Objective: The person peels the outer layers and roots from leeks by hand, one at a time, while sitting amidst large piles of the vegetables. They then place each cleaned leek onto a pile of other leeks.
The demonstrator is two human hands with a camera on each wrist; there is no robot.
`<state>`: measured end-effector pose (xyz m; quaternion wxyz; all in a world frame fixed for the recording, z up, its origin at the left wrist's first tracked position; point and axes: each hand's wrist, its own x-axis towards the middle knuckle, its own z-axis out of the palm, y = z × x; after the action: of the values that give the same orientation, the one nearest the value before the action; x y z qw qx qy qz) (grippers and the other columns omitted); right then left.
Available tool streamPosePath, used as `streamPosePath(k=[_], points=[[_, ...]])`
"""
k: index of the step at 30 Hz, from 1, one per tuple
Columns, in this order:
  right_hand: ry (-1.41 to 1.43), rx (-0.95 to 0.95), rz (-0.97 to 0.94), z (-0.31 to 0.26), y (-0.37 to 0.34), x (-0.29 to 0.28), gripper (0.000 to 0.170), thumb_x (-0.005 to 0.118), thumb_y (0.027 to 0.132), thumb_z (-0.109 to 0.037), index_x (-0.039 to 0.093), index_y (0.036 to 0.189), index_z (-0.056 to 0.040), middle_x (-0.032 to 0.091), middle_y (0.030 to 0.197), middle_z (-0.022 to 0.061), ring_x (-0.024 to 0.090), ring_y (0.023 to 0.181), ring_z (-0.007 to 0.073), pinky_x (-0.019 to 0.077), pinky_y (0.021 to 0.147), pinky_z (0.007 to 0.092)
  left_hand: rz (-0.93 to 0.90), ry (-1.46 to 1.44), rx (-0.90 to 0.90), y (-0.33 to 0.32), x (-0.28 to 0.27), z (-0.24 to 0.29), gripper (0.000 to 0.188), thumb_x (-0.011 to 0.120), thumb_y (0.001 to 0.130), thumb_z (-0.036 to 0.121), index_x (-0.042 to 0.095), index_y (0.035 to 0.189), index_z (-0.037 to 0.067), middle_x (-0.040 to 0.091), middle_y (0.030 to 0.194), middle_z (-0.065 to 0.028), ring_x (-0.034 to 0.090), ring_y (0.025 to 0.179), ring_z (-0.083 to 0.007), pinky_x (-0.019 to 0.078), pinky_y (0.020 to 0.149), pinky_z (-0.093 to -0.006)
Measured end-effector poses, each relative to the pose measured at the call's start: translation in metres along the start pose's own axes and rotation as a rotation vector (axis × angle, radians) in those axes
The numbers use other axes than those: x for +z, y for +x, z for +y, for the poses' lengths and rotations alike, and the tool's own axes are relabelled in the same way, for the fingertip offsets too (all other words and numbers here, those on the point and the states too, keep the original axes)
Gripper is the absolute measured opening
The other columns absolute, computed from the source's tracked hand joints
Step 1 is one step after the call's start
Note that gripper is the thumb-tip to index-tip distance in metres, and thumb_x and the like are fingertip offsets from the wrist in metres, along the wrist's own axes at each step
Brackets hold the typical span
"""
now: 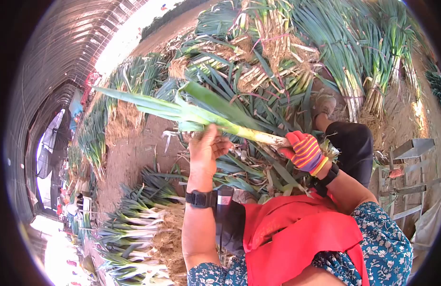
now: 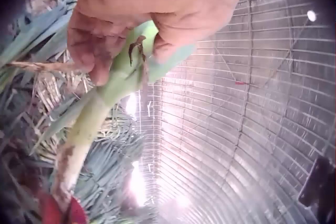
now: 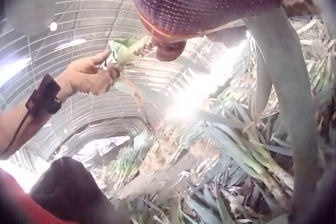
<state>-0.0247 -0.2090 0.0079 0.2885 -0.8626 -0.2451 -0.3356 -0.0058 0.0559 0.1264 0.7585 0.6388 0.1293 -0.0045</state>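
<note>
Over the litter of leaves (image 1: pixel 239 167) in front of the red apron (image 1: pixel 301 233), one leek (image 1: pixel 199 114) is held slantwise between two hands, its green top toward the person's left and its pale shank (image 1: pixel 258 136) toward the right. The bare left hand (image 1: pixel 207 148) pinches the neck between thumb and fingers, just where leaf meets shank; the right hand (image 1: pixel 305 151), in a striped glove (image 1: pixel 310 155), has its fingers curled narrowly round the pale end. How firm either grip is, I cannot tell.

The step in hand looks like working over this single stalk, probably its outer leaves. The next move, I judge, calls for a steady right hand while the left fingers deal with whatever is ragged at the neck — too hard a pull could bruise or snap the leek.

The left wrist view shows what the head view does not: a brown, withered shred (image 2: pixel 139 41) on the neck, dark smears along the shank, and red fingertips (image 2: pixel 77 211) on both sides of the pale end. The right wrist view adds a long leaf (image 3: pixel 289 77) hanging below the glove — held there or merely passing behind, I cannot tell. Only the head view takes in the row of leeks (image 1: pixel 144 233) beside the left arm and the metal frame (image 1: pixel 413 148) beyond the right.
</note>
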Motion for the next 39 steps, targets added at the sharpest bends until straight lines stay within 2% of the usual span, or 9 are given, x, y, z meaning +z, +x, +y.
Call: streamPosePath(k=[6, 13, 17, 19, 21, 23, 26, 33, 39], points=[[-0.075, -0.06, -0.064, 0.009, -0.008, 0.001, 0.037, 0.072, 0.068, -0.031, 0.055, 0.088, -0.0046, 0.057, 0.077, 0.0121, 0.056, 0.065, 0.032, 0.0447, 0.057, 0.0398, 0.019, -0.01, 0.001, -0.003, 0.001, -0.018, 0.024, 0.048, 0.087, 0.021, 0.058, 0.075, 0.002, 0.062, 0.063, -0.0123, 0.055, 0.047, -0.018, 0.0434, 0.045, -0.0285], [-0.028, 0.166, -0.362, 0.04, -0.038, 0.034, 0.047, 0.064, 0.077, -0.044, 0.061, 0.091, 0.0003, 0.062, 0.081, 0.0187, 0.061, 0.076, 0.0347, 0.0486, 0.068, 0.04, 0.058, 0.435, 0.794, -0.09, -0.004, 0.071, 0.027, 0.045, 0.093, 0.028, 0.055, 0.08, 0.006, 0.063, 0.083, -0.0135, 0.052, 0.063, -0.0186, 0.0441, 0.063, -0.0297], [0.063, 0.307, -0.462, 0.037, -0.033, 0.035, 0.048, 0.065, 0.077, -0.043, 0.062, 0.093, 0.0022, 0.063, 0.086, 0.0204, 0.061, 0.079, 0.0353, 0.0487, 0.068, 0.039, -0.495, 0.325, 0.299, -0.13, 0.001, 0.051, 0.021, 0.062, 0.084, 0.018, 0.061, 0.088, -0.002, 0.064, 0.08, -0.0118, 0.061, 0.065, -0.0204, 0.0503, 0.063, -0.0315], [0.162, 0.266, -0.32, 0.038, -0.034, 0.042, 0.044, 0.067, 0.077, -0.039, 0.062, 0.092, 0.0022, 0.063, 0.082, 0.0195, 0.06, 0.076, 0.0348, 0.0479, 0.066, 0.0379, -0.766, 0.767, 0.008, -0.104, 0.001, 0.017, 0.024, 0.065, 0.081, 0.019, 0.064, 0.093, -0.002, 0.063, 0.08, -0.0094, 0.062, 0.066, -0.0208, 0.051, 0.065, -0.0329], [0.343, 0.371, -0.406, 0.028, -0.019, 0.026, 0.04, 0.068, 0.078, -0.035, 0.062, 0.092, 0.0019, 0.063, 0.079, 0.0179, 0.06, 0.072, 0.0308, 0.0473, 0.064, 0.0364, -0.586, 0.952, 0.157, -0.066, -0.017, -0.04, 0.024, 0.066, 0.08, 0.018, 0.063, 0.097, 0.0, 0.063, 0.08, -0.0072, 0.062, 0.067, -0.0196, 0.0505, 0.062, -0.0301], [0.525, 0.475, -0.496, 0.016, -0.01, 0.015, 0.036, 0.069, 0.079, -0.031, 0.063, 0.093, 0.0015, 0.063, 0.076, 0.0163, 0.061, 0.068, 0.0268, 0.0466, 0.063, 0.0349, -0.112, 0.387, -0.04, -0.035, -0.03, -0.074, 0.033, 0.064, 0.082, 0.015, 0.057, 0.112, 0.003, 0.062, 0.092, -0.008, 0.062, 0.067, -0.0184, 0.0496, 0.059, -0.0266], [0.856, 0.637, -0.571, 0.003, -0.003, -0.004, 0.028, 0.069, 0.081, -0.021, 0.063, 0.098, -0.0005, 0.059, 0.066, 0.0024, 0.051, 0.061, 0.0088, 0.0421, 0.054, 0.0288, 0.102, -0.036, 0.069, -0.009, -0.035, -0.072, 0.043, 0.062, 0.082, 0.012, 0.048, 0.122, 0.005, 0.058, 0.106, -0.0106, 0.063, 0.07, -0.0182, 0.0498, 0.058, -0.0262], [1.137, 0.876, -0.813, -0.015, -0.002, -0.018, 0.024, 0.069, 0.081, -0.021, 0.064, 0.094, -0.0022, 0.055, 0.064, -0.0029, 0.047, 0.053, 0.0042, 0.0366, 0.047, 0.023, -0.09, -0.149, 0.288, -0.004, -0.026, -0.037, 0.037, 0.058, 0.085, 0.009, 0.05, 0.121, 0.002, 0.061, 0.107, -0.0106, 0.062, 0.079, -0.021, 0.0522, 0.068, -0.0324], [0.839, 0.55, -0.773, -0.012, -0.006, -0.015, 0.025, 0.069, 0.08, -0.024, 0.064, 0.094, -0.0036, 0.06, 0.068, 0.0063, 0.053, 0.056, 0.0115, 0.0421, 0.053, 0.028, -0.105, -0.145, 0.221, -0.022, -0.028, -0.037, 0.03, 0.058, 0.087, 0.021, 0.056, 0.109, 0.001, 0.06, 0.104, -0.0121, 0.06, 0.087, -0.0238, 0.0522, 0.075, -0.0377]])
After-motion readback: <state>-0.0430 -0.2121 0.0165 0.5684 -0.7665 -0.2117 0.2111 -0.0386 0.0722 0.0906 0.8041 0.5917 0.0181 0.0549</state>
